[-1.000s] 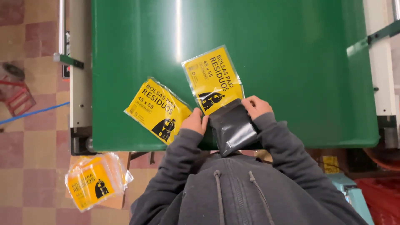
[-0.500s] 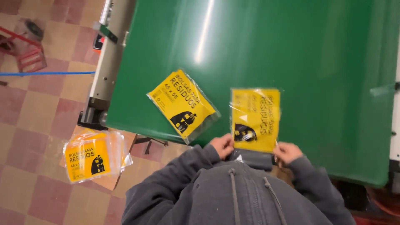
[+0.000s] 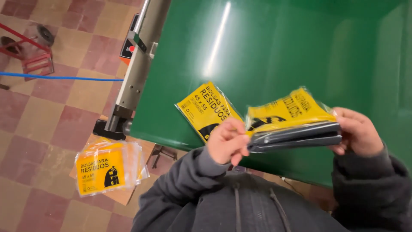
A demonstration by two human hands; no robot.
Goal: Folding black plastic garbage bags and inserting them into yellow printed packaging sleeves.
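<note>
1. I hold a flat yellow-and-clear plastic packet with folded dark grey bags inside (image 3: 294,124) up off the glossy green table top (image 3: 300,47), tilted so its open edge faces me.
2. My left hand (image 3: 227,141) is curled at the packet's 9 o'clock end, fingers bent in and pinching the corner of the grey stack against the thumb.
3. My right hand (image 3: 358,133) clasps the 3 o'clock end, fingers closed along the far side; I cannot tell how tightly.
4. By my judgement, the grey bags sit mostly inside the sleeve, but the edge is not yet closed or laid flat.
5. A second yellow printed packet (image 3: 206,109) lies flat on the green top at 10 o'clock from my left hand, looking finished.
6. A fanned stack of yellow printed sleeves (image 3: 107,167) waits on cardboard at 8 o'clock, over the chequered tile floor (image 3: 38,124), so more seem left.
</note>
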